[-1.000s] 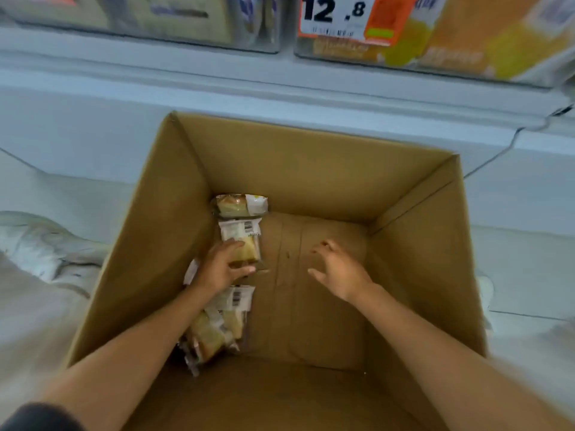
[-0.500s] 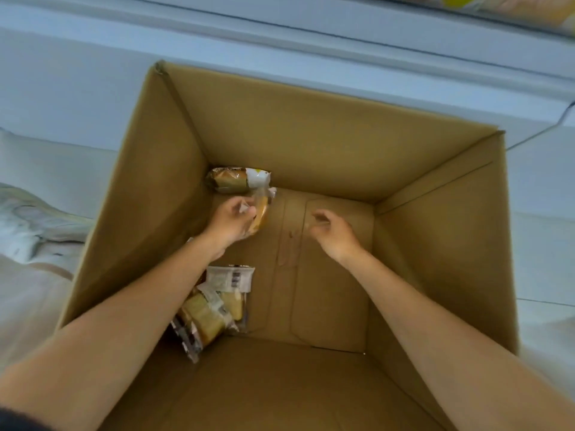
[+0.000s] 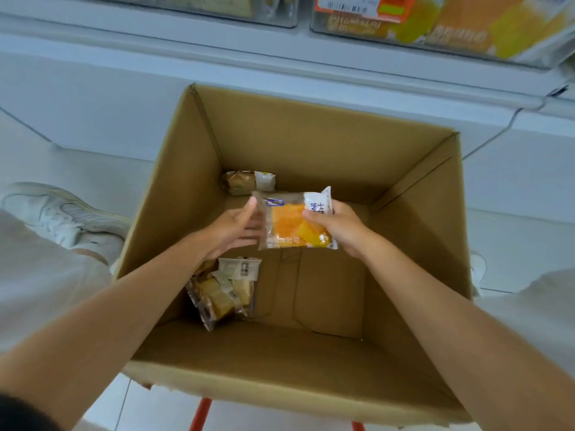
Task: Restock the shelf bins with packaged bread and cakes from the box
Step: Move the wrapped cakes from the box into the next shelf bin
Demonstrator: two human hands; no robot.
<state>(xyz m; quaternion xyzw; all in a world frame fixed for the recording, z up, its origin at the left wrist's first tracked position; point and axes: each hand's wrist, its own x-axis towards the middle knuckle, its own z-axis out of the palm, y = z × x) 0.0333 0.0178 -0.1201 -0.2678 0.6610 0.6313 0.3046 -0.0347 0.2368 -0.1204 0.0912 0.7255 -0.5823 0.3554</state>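
An open cardboard box fills the middle of the view. My right hand grips the right edge of a clear packet of orange-yellow bread, held above the box floor. My left hand is beside the packet's left edge with fingers spread, and I cannot tell whether it touches. One wrapped cake lies in the far left corner of the box. A small pile of wrapped cakes lies along the left wall under my left forearm.
Clear shelf bins with yellow bread packets and an orange price tag run along the top, above a white shelf ledge. A white shoe rests left of the box. Red stand legs show beneath the box.
The bread packet passed from my left hand to my right hand and rose off the box floor. My left hand let go and opened. The view tilted up, showing the bins again.
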